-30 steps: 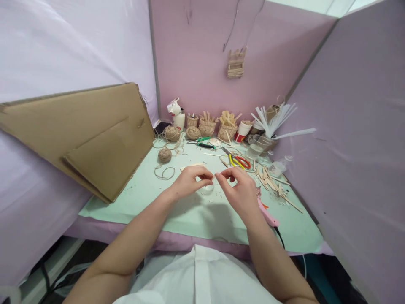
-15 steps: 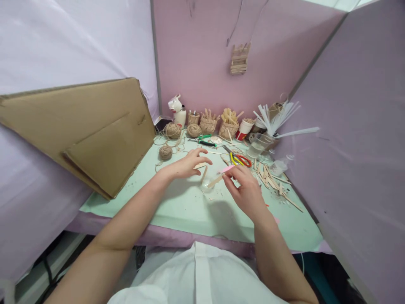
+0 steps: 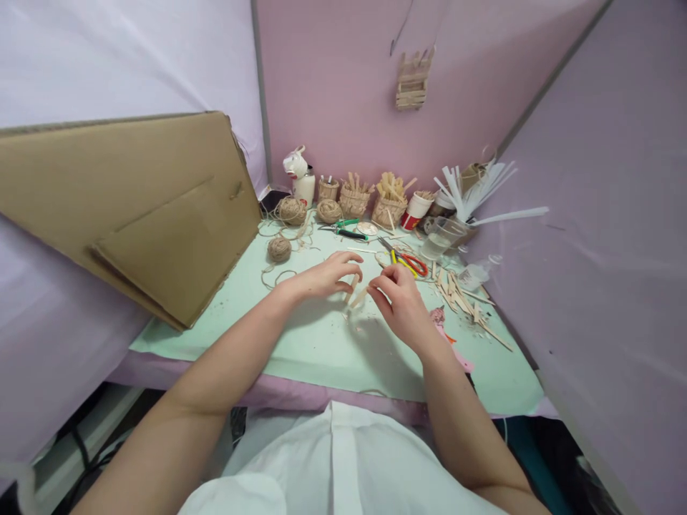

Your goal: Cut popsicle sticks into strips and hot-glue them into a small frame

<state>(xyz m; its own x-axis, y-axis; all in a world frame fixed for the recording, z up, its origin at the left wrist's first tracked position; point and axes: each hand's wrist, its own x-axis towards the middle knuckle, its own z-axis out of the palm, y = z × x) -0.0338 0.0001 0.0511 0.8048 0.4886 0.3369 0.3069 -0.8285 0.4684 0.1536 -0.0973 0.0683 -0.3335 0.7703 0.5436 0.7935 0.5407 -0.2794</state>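
Observation:
My right hand (image 3: pixel 400 304) pinches a short flat wooden craft stick (image 3: pixel 359 297) between thumb and fingertips, its free end slanting down to the left. My left hand (image 3: pixel 333 275) curls its thumb and fingers around a second craft stick (image 3: pixel 351 287), which leans upright just left of the first. The lower ends of both sticks come close together near the tabletop. Whether they touch is too small to tell. Small wood scraps lie on the green table cover (image 3: pixel 311 350) below the hands. Beside my right forearm lies a pink tool (image 3: pixel 454 343), partly hidden.
Yellow-and-red-handled pliers (image 3: pixel 411 265) and green-handled cutters (image 3: pixel 346 230) lie behind the hands. Twine balls (image 3: pixel 279 249), stick-filled baskets (image 3: pixel 389 207) and a clear cup (image 3: pixel 440 239) line the back. Loose sticks (image 3: pixel 456 297) lie right; a cardboard sheet (image 3: pixel 177 229) stands left.
My left fingers have closed in around the upright stick. My right hand has shifted slightly left with its stick, bringing both hands nearer. The pink tool shows more beside my right forearm.

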